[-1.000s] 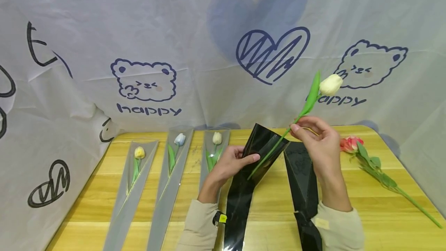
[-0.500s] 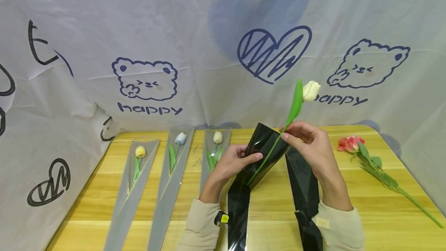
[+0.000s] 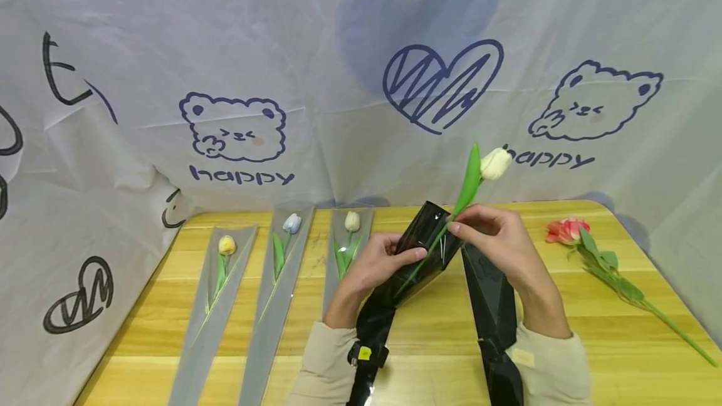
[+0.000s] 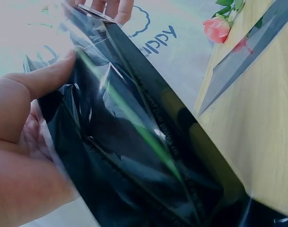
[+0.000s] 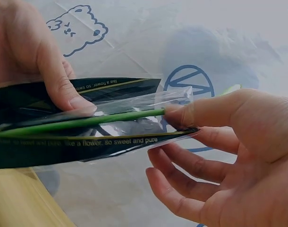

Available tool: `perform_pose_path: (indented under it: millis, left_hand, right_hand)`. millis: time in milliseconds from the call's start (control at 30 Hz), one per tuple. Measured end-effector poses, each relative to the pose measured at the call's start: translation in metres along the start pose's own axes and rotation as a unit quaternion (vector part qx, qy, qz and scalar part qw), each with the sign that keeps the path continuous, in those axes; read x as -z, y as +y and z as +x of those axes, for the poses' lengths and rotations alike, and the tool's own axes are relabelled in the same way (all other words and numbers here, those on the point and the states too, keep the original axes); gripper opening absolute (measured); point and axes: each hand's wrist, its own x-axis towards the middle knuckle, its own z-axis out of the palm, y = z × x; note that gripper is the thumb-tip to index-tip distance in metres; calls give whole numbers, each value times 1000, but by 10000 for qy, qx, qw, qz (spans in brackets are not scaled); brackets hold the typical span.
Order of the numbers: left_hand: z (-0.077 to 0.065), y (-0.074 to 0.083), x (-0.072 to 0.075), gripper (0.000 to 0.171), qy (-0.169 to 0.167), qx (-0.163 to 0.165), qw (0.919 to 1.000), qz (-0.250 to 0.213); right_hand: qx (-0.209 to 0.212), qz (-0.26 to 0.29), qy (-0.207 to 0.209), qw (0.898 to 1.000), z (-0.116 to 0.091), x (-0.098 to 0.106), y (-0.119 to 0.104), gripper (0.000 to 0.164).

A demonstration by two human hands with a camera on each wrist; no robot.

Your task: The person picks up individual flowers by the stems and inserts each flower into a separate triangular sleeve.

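My left hand (image 3: 375, 262) grips a black flower sleeve (image 3: 417, 230) near its upper end, thumb over the clear front. The sleeve is tilted, and its lower part bends down along the left forearm. Between thumb and forefinger, my right hand (image 3: 502, 240) pinches the green stem of a white tulip (image 3: 495, 163) at the sleeve's mouth. Bloom and leaf stick out above. Through the clear film in the left wrist view, the stem (image 4: 130, 111) shows inside the sleeve. Gold lettering runs along the sleeve's edge (image 5: 120, 141) in the right wrist view.
On the left of the wooden table (image 3: 434, 343) lie grey sleeves with a yellow tulip (image 3: 227, 245), a blue tulip (image 3: 291, 223) and a white one (image 3: 352, 222). Another black sleeve (image 3: 491, 293) lies by the right forearm. A pink flower (image 3: 566, 230) lies far right.
The right hand has moved left and down with the tulip, and its stem sits lower in the sleeve. The left hand keeps its hold; the sleeve's lower part has swung left.
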Motion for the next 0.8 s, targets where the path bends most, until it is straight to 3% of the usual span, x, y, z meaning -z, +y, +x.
perform_pose_path:
  millis: [400,467,567,633,800]
  left_hand:
    - [-2,0,0,18,-83,20,10000,-49]
    - [-2,-1,0,18,-43,75,9999,-113]
    - [-1,-2,0,19,37,189,9996,-226]
    - [-1,-2,0,18,72,234,9994,-238]
    - [-2,-1,1,17,-3,232,9996,-168]
  right_hand:
    - [-165,-28,-185,9997,0,1,1,30]
    - [-205,40,-98,9997,0,2,1,35]
    - [-196,567,300,9978,0,5,1,42]
    - [-141,1192,696,9903,0,6,1,43]
    - [-48,2614,1341,9559,2,8,1,36]
